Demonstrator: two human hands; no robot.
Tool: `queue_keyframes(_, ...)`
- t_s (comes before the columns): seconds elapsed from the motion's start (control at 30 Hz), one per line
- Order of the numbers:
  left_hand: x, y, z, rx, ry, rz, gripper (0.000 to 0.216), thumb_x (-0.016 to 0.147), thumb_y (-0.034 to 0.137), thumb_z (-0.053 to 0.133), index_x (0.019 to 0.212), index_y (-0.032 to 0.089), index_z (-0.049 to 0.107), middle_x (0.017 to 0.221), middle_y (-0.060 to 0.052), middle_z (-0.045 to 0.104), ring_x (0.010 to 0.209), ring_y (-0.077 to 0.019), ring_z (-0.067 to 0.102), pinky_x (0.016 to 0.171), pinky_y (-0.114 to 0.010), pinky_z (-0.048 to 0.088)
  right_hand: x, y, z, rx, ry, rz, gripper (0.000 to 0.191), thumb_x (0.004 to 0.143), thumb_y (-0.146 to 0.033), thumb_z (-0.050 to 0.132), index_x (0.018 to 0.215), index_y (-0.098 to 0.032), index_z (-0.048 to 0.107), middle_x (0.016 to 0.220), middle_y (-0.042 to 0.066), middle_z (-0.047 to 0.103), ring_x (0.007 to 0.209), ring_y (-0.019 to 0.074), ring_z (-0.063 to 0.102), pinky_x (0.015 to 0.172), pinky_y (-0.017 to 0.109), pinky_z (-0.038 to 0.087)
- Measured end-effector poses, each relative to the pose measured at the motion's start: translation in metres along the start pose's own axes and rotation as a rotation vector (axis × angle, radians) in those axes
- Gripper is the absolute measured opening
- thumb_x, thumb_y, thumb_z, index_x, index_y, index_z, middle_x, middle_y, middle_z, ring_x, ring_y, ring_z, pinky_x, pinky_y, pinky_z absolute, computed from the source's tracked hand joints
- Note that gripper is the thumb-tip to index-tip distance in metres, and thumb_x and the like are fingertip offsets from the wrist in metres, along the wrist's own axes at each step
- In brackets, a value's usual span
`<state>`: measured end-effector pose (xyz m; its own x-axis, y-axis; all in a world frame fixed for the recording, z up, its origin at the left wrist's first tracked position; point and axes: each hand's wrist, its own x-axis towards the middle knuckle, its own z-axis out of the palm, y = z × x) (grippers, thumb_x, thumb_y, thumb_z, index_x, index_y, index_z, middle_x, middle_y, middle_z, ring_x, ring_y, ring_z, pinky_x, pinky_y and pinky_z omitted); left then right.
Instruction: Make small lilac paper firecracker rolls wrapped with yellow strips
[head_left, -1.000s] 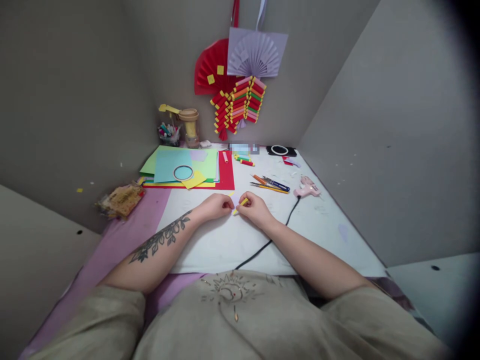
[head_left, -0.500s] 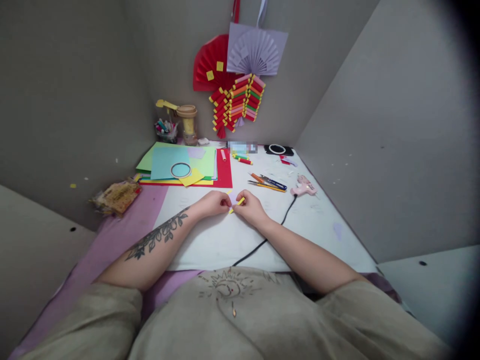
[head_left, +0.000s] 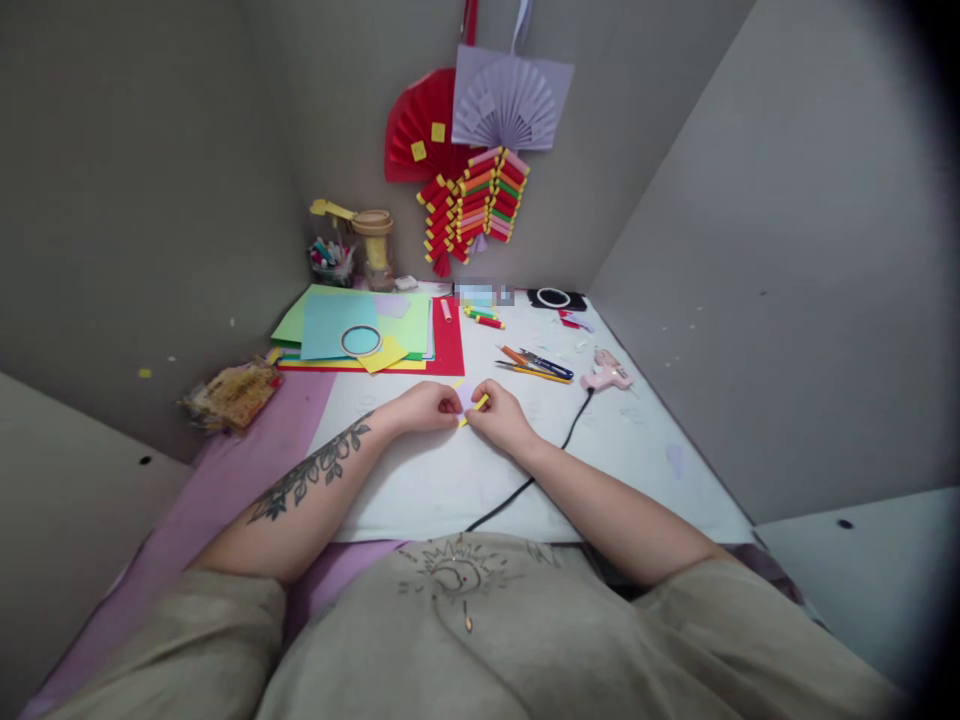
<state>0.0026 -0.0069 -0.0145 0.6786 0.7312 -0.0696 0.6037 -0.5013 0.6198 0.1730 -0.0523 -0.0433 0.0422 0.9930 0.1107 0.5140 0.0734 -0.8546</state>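
Observation:
Over the white tabletop my two hands meet, fingertips close together. My right hand (head_left: 501, 416) is closed in a pinch on a narrow yellow paper strip (head_left: 484, 401), which slants down to the left beneath the thumb. My left hand (head_left: 433, 406) has its fingers curled and pinched beside the strip's lower end; what lies between them is too small to make out. A small lavender paper piece (head_left: 466, 396) shows between the hands, with a bit of yellow at its far edge. Whether the left fingers touch it I cannot tell.
Coloured paper sheets (head_left: 289, 335) with a tape roll (head_left: 342, 341) lie back left. Beyond my right hand are snips (head_left: 551, 364), an orange-handled tool (head_left: 513, 354) and a pink glue gun (head_left: 609, 371), its black cord (head_left: 571, 432) running towards me. Small paper rolls (head_left: 490, 323) lie behind.
Both hands stay in nearly the same place, still pinched near the yellow strip. The view has shifted very slightly; nothing else has visibly moved.

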Motion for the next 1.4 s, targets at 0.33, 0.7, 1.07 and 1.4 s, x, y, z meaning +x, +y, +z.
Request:
queue_keyframes(0.33, -0.0013, 0.0043, 0.0007, 0.037, 0.031, -0.005, 0.023, 0.068, 0.022, 0.053, 0.085, 0.017, 0.067, 0.074, -0.002, 0.067, 0.066, -0.0145, 0.058, 0.059, -0.022, 0.04, -0.0005, -0.0006, 0.0004, -0.011, -0.01, -0.001, 0.017, 0.059, -0.022, 0.052, 0.076, -0.022, 0.046, 0.056, -0.007, 0.048, 0.053, 0.0117, 0.047, 0.051, 0.022, 0.034)
queue_keyframes(0.7, -0.0017, 0.0036, 0.0004, 0.038, 0.03, 0.005, 0.022, 0.069, 0.025, 0.052, 0.084, 0.017, 0.066, 0.077, -0.003, 0.067, 0.069, -0.0155, 0.059, 0.06, -0.022, 0.042, -0.0007, -0.0017, 0.0003, -0.004, 0.001, 0.003, 0.017, 0.059, -0.021, 0.052, 0.075, -0.021, 0.047, 0.056, -0.007, 0.048, 0.053, 0.0119, 0.048, 0.052, 0.022, 0.034)
queue_keyframes(1.07, -0.0013, 0.0044, 0.0029, 0.076, 0.044, 0.017, 0.02, 0.07, 0.025, 0.052, 0.083, 0.017, 0.065, 0.077, -0.003, 0.066, 0.068, -0.0153, 0.059, 0.06, -0.023, 0.042, -0.0005, -0.0019, 0.0003, -0.003, -0.004, -0.01, 0.017, 0.059, -0.02, 0.052, 0.075, -0.021, 0.047, 0.056, -0.007, 0.049, 0.053, 0.0115, 0.047, 0.051, 0.022, 0.033)
queue_keyframes(1.4, 0.0021, 0.0065, 0.0077, 0.147, 0.067, 0.007, 0.019, 0.069, 0.024, 0.053, 0.082, 0.017, 0.065, 0.076, -0.003, 0.067, 0.067, -0.0154, 0.058, 0.059, -0.023, 0.04, -0.0008, -0.0033, -0.0011, -0.019, 0.005, -0.023, 0.015, 0.061, -0.021, 0.054, 0.075, -0.021, 0.048, 0.056, -0.007, 0.049, 0.053, 0.0118, 0.048, 0.052, 0.022, 0.035)
